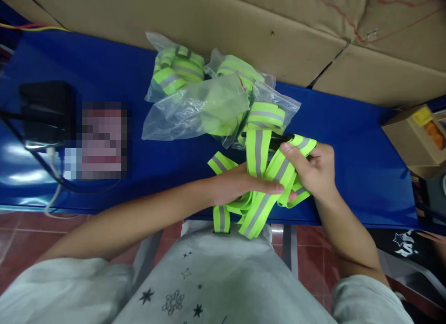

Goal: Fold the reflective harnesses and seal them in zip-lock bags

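A tangle of neon-yellow straps with grey reflective stripes [259, 175] lies at the near edge of the blue table [355, 161], with ends hanging over the edge. My left hand [240, 184] lies across the straps, fingers stretched flat and pressing on them. My right hand [313, 168] is closed round the right part of the bundle, thumb on top of a strap. A black buckle or clip [275, 137] shows just above my right thumb.
Behind the straps lie three clear plastic bags [195, 108] packed with the same neon straps. A black device with cables [45, 113] sits at the left. Cardboard sheets [244, 27] line the back, and a small cardboard box [416, 133] stands at the right.
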`<state>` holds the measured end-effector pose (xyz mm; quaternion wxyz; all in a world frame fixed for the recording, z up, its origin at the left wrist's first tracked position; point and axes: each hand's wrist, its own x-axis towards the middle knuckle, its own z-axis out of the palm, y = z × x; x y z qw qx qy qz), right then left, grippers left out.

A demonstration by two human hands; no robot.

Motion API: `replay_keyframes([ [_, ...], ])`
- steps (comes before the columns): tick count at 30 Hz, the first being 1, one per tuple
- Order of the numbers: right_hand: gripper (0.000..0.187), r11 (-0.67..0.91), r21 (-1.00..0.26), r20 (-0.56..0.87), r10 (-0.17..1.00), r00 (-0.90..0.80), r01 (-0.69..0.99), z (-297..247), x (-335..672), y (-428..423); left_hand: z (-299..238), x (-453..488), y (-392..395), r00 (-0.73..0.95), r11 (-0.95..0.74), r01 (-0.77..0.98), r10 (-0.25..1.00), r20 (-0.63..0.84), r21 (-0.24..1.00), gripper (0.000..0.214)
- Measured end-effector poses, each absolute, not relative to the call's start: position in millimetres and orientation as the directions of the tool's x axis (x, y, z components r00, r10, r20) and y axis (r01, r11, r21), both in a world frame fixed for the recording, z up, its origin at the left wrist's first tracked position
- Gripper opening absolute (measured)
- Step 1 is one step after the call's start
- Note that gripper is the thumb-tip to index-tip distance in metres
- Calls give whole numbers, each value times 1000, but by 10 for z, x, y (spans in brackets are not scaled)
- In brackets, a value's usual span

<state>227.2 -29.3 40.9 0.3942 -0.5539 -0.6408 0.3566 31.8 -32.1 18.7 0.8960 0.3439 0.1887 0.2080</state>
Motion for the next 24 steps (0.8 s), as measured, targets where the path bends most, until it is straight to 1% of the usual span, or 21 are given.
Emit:
replay_keyframes([
  [2, 41, -10, -956, -43, 993, -107, 293, 408, 2275, -284, 160, 320, -339, 822, 618, -225, 536, -194, 754, 23],
  [4, 38, -136, -975, -166, 972, -166, 177, 410, 2293, -260, 133, 307, -333, 793, 479, -173, 586, -166, 861, 15],
  [6, 33, -221, -970, -238, 951, -200, 102, 423, 2313, -229, 122, 287, -309, 781, 312, -108, 614, -114, 944, 18],
  [8, 26, -287, -957, -289, 938, -192, 37, 445, 2323, -198, 123, 269, -281, 798, 224, -79, 598, -73, 971, 20],
  [10, 23, -339, -940, -329, 930, -163, -38, 467, 2316, -170, 127, 259, -261, 804, 202, -89, 592, -49, 975, 17],
  [12, 26, -415, -904, -395, 903, -167, -106, 476, 2296, -147, 129, 253, -253, 783, 190, -108, 621, -34, 976, 19],
  [14, 27, -507, -850, -474, 855, -210, -146, 466, 2270, -130, 126, 246, -254, 762, 194, -107, 646, -45, 975, 34],
  [16, 26, -555, -819, -511, 820, -257, -143, 442, 2251, -119, 121, 239, -264, 757, 238, -84, 647, -93, 968, 51],
  [17, 25, -547, -829, -503, 821, -269, -117, 429, 2248, -117, 118, 238, -273, 757, 270, -66, 641, -128, 961, 56],
  [18, 22, -505, -861, -472, 840, -269, -67, 418, 2252, -116, 114, 238, -283, 757, 300, -52, 634, -159, 952, 58],
  [19, 19, -420, -907, -408, 874, -263, 10, 413, 2263, -117, 110, 241, -293, 758, 323, -47, 628, -177, 945, 58],
  [20, 16, -287, -952, -305, 919, -249, 106, 414, 2280, -120, 106, 245, -301, 763, 334, -52, 622, -179, 941, 56],
  [21, 15, -126, -970, -175, 957, -232, 209, 423, 2303, -127, 102, 248, -306, 771, 334, -62, 614, -167, 940, 52],
  [23, 18, 167, -908, 82, 970, -227, 384, 463, 2357, -146, 96, 247, -305, 773, 299, -86, 622, -126, 950, 45],
  [24, 23, 271, -857, 174, 953, -247, 438, 489, 2385, -157, 96, 242, -299, 767, 272, -82, 632, -113, 959, 43],
])
